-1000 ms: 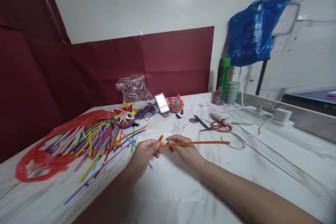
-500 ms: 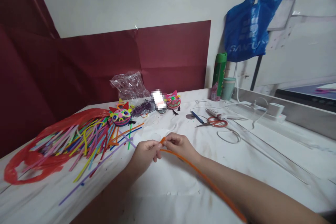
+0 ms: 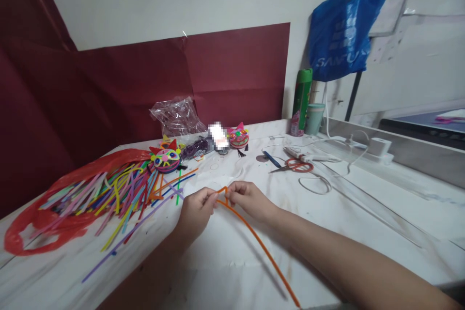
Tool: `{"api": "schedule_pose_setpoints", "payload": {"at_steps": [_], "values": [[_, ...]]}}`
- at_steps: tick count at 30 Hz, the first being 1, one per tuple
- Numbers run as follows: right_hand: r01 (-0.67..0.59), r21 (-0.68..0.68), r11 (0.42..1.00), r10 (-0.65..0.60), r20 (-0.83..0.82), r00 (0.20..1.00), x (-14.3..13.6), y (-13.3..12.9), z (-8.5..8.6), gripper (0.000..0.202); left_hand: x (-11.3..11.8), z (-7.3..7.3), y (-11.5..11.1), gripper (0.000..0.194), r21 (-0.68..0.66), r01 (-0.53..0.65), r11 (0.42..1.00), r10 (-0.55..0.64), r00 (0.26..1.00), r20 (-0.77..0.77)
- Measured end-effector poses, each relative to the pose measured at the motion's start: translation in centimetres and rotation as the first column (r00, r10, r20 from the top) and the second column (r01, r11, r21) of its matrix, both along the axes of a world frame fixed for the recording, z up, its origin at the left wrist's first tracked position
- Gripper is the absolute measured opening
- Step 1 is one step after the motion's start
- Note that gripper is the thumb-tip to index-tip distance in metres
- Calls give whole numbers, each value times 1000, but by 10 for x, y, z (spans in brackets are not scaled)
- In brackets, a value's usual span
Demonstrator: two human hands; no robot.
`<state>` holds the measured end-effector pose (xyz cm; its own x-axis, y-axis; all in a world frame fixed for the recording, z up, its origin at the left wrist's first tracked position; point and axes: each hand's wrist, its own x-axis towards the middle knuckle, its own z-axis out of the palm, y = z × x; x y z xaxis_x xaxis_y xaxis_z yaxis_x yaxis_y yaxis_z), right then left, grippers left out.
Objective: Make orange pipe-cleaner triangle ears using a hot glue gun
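Note:
An orange pipe cleaner (image 3: pixel 260 242) is pinched between both hands above the white marbled table. Its upper end is bent into a small pointed corner between the fingertips. My left hand (image 3: pixel 198 208) is closed on the bent part from the left. On the other side, my right hand (image 3: pixel 250 199) pinches the short folded end. The long tail curves from between the hands toward the table's front edge. To the left, many loose coloured pipe cleaners (image 3: pixel 119 189) lie on a red plastic bag (image 3: pixel 51 242).
Decorated animal-face crafts (image 3: pixel 166 159) stand at the back near a crumpled clear bag (image 3: pixel 178 114). Right of my hands lie scissors with orange handles (image 3: pixel 300 165), a blue pen-like tool (image 3: pixel 271 159), a glue gun (image 3: pixel 305 154) and cables. A green can (image 3: pixel 302 99) and a cup (image 3: pixel 314 118) stand behind.
My hands have moved slightly apart, and an angular bend in the orange pipe cleaner now shows between them. Its long tail has swung left, away from my right forearm.

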<state>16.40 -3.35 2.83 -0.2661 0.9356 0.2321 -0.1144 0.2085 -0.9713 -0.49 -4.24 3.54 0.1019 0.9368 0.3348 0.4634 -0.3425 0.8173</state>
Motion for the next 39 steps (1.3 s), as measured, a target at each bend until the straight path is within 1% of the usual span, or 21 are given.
{"api": "schedule_pose_setpoints", "payload": {"at_steps": [2,3,6,8,10,12,19,23,26,31,35,39], "values": [[-7,-22,1000,7,-15,1000,1,0,2,5,1,0,1,22,-25,-14,1000,14,999,33],[-2,-27,1000,1,-23,1000,1,0,3,5,1,0,2,21,-56,1,998,2,998,66],[21,-34,999,-23,-43,999,1,-1,5,9,3,-1,4,17,-166,107,980,-73,977,200],[25,-30,999,-27,-51,998,1,-2,5,10,5,-2,5,20,-222,187,957,-118,950,289],[23,-19,1000,-24,-53,998,0,-2,5,10,7,-2,4,22,-268,254,929,-144,918,370],[25,-14,1000,-25,-43,999,0,-2,5,10,7,-2,3,20,-296,292,910,-151,896,418],[29,23,999,-30,28,999,1,-1,4,13,6,-7,5,9,-304,291,907,-157,904,397],[8,16,1000,-8,-15,1000,1,-2,3,14,8,-9,4,14,-327,309,893,-154,893,423],[-6,6,1000,7,-33,999,1,-2,3,15,12,-8,3,17,-331,315,889,-150,885,441],[9,15,1000,-9,-37,999,1,-1,1,14,14,-4,1,16,-338,277,899,-99,883,459],[22,8,1000,-21,-48,999,0,-1,0,15,13,-5,2,14,-333,297,895,-119,878,464],[17,-5,1000,-17,-78,997,-3,-2,0,17,13,-8,3,12,-337,240,910,-84,904,419]]}}
